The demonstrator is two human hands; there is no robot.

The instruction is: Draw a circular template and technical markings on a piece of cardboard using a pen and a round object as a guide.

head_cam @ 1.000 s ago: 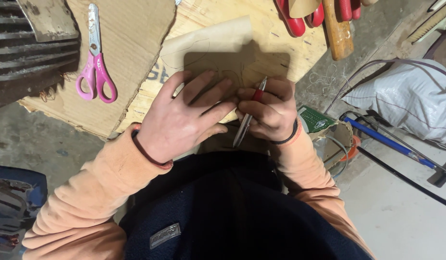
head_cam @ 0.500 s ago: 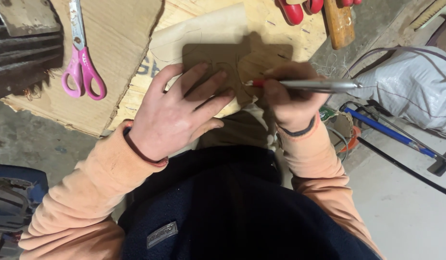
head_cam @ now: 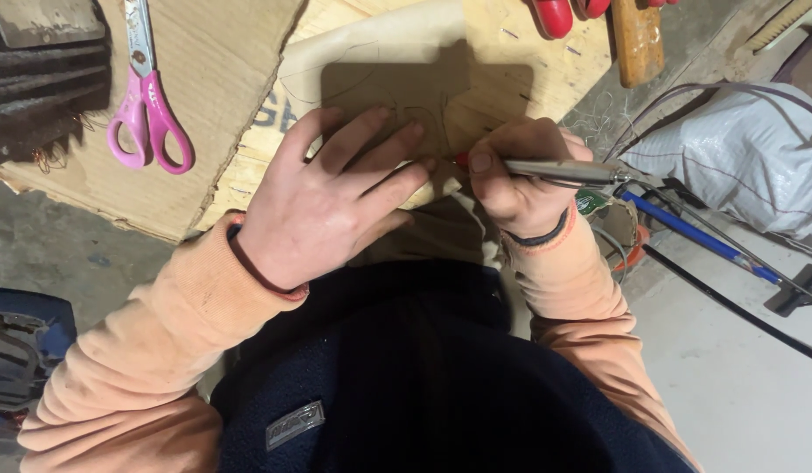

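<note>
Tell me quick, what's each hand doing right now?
Left hand: open, fingers spread flat on the paper sheet.
Right hand: closed, holding a metal pen.

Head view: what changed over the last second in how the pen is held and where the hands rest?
The right hand swung the metal pen from pointing down toward the body to lying level, its barrel out to the right, tip near the left hand's fingertips. The grip was never released. The left hand stayed spread flat on the tan sheet, and the pink scissors lay untouched on the cardboard.

The silver pen, upright a second ago, now lies level in the right hand, barrel pointing right.
</note>
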